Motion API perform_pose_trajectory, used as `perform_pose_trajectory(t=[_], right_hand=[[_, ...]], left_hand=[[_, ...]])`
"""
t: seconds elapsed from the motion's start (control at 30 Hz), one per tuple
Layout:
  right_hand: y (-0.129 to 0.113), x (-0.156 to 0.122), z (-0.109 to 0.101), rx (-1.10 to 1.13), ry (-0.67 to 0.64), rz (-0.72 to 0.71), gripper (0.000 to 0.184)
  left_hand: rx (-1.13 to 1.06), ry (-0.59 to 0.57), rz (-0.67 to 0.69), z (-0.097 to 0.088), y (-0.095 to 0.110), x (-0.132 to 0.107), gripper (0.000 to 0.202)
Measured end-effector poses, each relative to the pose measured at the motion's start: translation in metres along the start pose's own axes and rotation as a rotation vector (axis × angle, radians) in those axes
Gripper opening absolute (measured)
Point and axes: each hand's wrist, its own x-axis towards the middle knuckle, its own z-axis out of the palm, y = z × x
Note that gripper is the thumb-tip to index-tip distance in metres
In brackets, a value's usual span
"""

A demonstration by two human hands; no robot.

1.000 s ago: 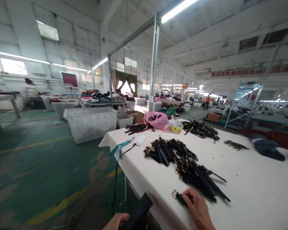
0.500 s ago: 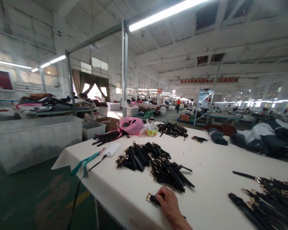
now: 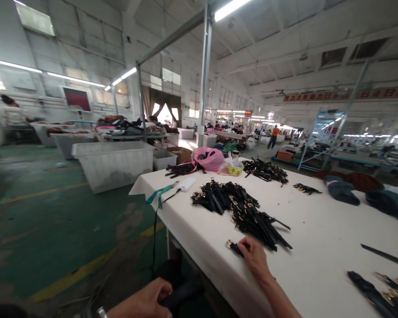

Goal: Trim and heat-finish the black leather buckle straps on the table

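Observation:
My right hand (image 3: 254, 257) rests on the white table (image 3: 321, 238), fingers curled over a black strap with a gold buckle (image 3: 232, 247) near the front edge. Just beyond it lies a long heap of black buckled straps (image 3: 242, 208). My left hand (image 3: 146, 299) is low, off the table's edge, closed round a dark object (image 3: 182, 292) that I cannot make out. More black straps (image 3: 381, 293) lie at the near right.
A white phone (image 3: 187, 183) with a teal lanyard and black cable lies at the table's left corner. A pink bag (image 3: 208, 158), another strap pile (image 3: 264, 170) and folded dark garments (image 3: 341, 190) sit farther back. White bins (image 3: 112, 164) stand on the green floor to the left.
The view swung right, then back left. My right hand stayed on the buckled strap. My left hand, out of view half a second ago, shows again at the bottom, still gripping the dark object.

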Motion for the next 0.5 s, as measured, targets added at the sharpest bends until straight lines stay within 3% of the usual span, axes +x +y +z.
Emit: perform_pose_trajectory(t=[0.1,0.27,0.5], right_hand=[[-0.001,-0.001,-0.002,-0.015,-0.006,0.005,0.022],[-0.001,0.0,-0.003,-0.015,-0.03,0.008,0.023],[0.004,0.001,-0.002,0.003,-0.065,0.012,0.03]], left_hand=[[0.132,-0.033,0.042,-0.001,0.011,-0.003,0.037],[0.433,0.023,0.102,-0.002,0.017,-0.01,0.037],[0.736,-0.028,0.109,0.017,0.024,-0.015,0.045]])
